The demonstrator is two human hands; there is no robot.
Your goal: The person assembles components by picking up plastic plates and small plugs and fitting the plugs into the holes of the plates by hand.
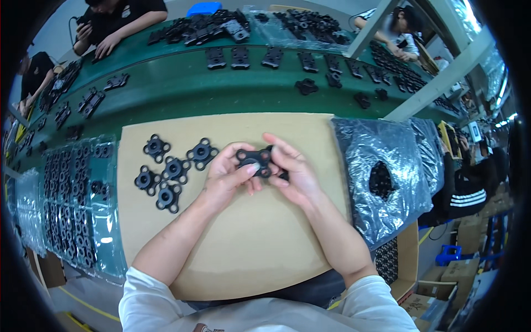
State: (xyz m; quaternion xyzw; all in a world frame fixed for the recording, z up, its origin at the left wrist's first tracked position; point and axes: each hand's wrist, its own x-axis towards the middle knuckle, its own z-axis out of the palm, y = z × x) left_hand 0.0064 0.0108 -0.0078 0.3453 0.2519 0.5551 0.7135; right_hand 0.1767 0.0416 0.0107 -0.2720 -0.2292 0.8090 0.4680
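Observation:
My left hand (225, 176) grips a black four-lobed flange part (254, 162) above the cardboard sheet, its thumb pressed across the face. Close against it on the right, my right hand (294, 172) has its fingers curled round a black piece (284, 175) that is mostly hidden. Whether that piece is a second flange part or joined to the first, I cannot tell. To the left of my hands, several similar black flange parts (176, 170) lie on the cardboard (243, 243), each with a round hub in the middle and ring-shaped lobes.
Bagged rows of black parts (66, 205) lie at left. A torn plastic bag (381, 149) with black pieces inside stands at right, above an open carton (408, 257). Beyond the cardboard runs a green conveyor (182, 83) carrying black brackets (239, 57). Other people work across it.

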